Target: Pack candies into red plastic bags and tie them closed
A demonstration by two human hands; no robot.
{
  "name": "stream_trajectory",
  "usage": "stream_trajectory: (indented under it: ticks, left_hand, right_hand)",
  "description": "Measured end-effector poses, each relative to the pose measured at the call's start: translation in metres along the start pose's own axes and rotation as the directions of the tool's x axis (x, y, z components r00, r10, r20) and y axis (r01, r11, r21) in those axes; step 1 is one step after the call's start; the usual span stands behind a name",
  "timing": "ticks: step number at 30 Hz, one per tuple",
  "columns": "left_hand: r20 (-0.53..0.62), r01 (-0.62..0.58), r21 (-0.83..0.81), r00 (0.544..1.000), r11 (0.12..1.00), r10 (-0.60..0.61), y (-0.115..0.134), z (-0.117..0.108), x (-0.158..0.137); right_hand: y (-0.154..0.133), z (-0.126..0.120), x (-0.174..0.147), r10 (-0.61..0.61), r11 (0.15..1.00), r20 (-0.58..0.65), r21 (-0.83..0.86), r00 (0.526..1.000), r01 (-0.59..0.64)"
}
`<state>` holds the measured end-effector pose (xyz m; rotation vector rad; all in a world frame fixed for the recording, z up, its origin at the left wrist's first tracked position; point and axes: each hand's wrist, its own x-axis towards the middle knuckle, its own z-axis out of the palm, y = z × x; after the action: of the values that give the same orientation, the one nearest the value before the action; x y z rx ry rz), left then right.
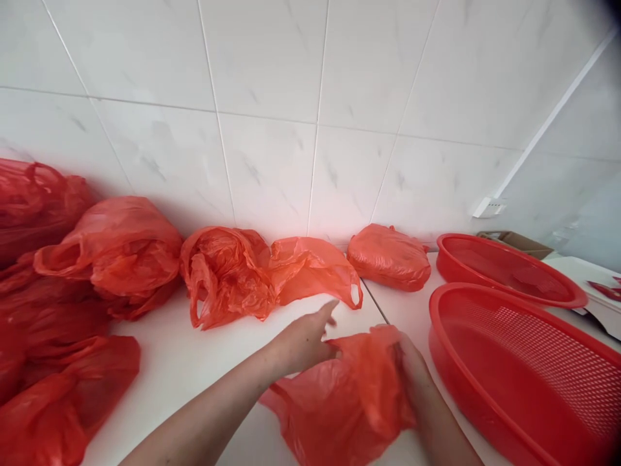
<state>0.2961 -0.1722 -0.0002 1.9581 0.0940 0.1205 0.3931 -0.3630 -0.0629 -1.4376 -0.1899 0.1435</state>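
Observation:
A thin red plastic bag (334,408) hangs crumpled between my two hands, low over the white table. My left hand (306,342) has the bag's upper left edge in its curled lower fingers, while its index finger points out toward the wall. Around the bag's right side my right hand (411,364) is closed, with its fingertips partly hidden by the plastic. Just beyond my hands lies a flattened red bag (310,265) with a loop handle. Next to it sits a crumpled red bag (233,278). What is inside the held bag, if anything, cannot be seen.
Several red bags (130,243) crowd the left side. A bulging red bundle (388,257) rests against the tiled wall (272,162). Two red plastic baskets (466,382) stand at the right, near a cardboard box (519,243) and a wall socket (490,207).

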Motion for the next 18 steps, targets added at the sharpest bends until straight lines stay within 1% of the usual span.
stream_trajectory:
  ticks: [1, 3, 5, 7, 8, 9, 10, 11, 12, 13, 14, 16, 18]
  left_hand:
    - [0.011, 0.037, -0.106, 0.999, 0.994, -0.036, -0.002, 0.005, 0.004]
    - [-0.016, 0.046, -0.238, 0.999, 0.97, -0.051, -0.006, 0.012, 0.007]
    - [-0.115, 0.022, -0.326, 0.991, 0.945, -0.063, -0.009, 0.013, 0.006]
    - [-0.244, 0.008, -0.415, 0.962, 0.91, -0.12, -0.012, 0.012, 0.003]
    - [-0.3, 0.003, -0.454, 0.941, 0.891, -0.156, -0.014, 0.011, 0.001]
    - [-0.34, -0.001, -0.491, 0.921, 0.871, -0.19, -0.015, 0.011, -0.001]
    - [-0.362, -0.007, -0.526, 0.907, 0.85, -0.217, -0.016, 0.013, -0.002]
    - [-0.364, -0.011, -0.558, 0.902, 0.829, -0.232, -0.016, 0.015, -0.004]
    - [-0.342, -0.011, -0.59, 0.909, 0.808, -0.237, -0.015, 0.019, -0.005]
    - [-0.305, -0.006, -0.619, 0.923, 0.786, -0.233, -0.014, 0.022, -0.007]
    - [-0.263, 0.001, -0.644, 0.938, 0.765, -0.223, -0.012, 0.025, -0.01]
    - [-0.212, 0.012, -0.675, 0.955, 0.737, -0.209, -0.01, 0.028, -0.015]
    - [-0.231, -0.005, -0.671, 0.952, 0.741, -0.203, -0.011, 0.024, -0.022]
  right_hand:
    - [-0.003, -0.001, 0.0, -0.009, 0.999, -0.005, -0.037, 1.0, 0.008]
    - [-0.01, -0.006, -0.001, -0.052, 0.988, -0.06, -0.147, 0.997, 0.042]
    - [-0.018, -0.012, -0.008, -0.151, 0.951, -0.184, -0.294, 0.971, 0.092]
    - [-0.024, -0.013, -0.025, -0.249, 0.915, -0.315, -0.387, 0.916, 0.115]
    - [-0.027, -0.011, -0.036, -0.264, 0.912, -0.354, -0.396, 0.897, 0.113]
    - [-0.027, -0.008, -0.047, -0.245, 0.919, -0.354, -0.382, 0.903, 0.1]
    - [-0.027, -0.002, -0.057, -0.2, 0.93, -0.309, -0.357, 0.93, 0.082]
    - [-0.025, 0.005, -0.066, -0.135, 0.94, -0.222, -0.336, 0.966, 0.054]
    - [-0.021, 0.014, -0.072, -0.068, 0.945, -0.114, -0.326, 0.991, 0.028]
    - [-0.016, 0.022, -0.076, -0.015, 0.944, -0.006, -0.329, 1.0, 0.012]
    - [-0.01, 0.03, -0.077, 0.023, 0.94, 0.087, -0.341, 0.996, 0.008]
    - [0.002, 0.04, -0.072, 0.085, 0.926, 0.214, -0.377, 0.973, 0.002]
    - [0.011, 0.04, -0.063, 0.169, 0.92, 0.29, -0.39, 0.942, -0.045]
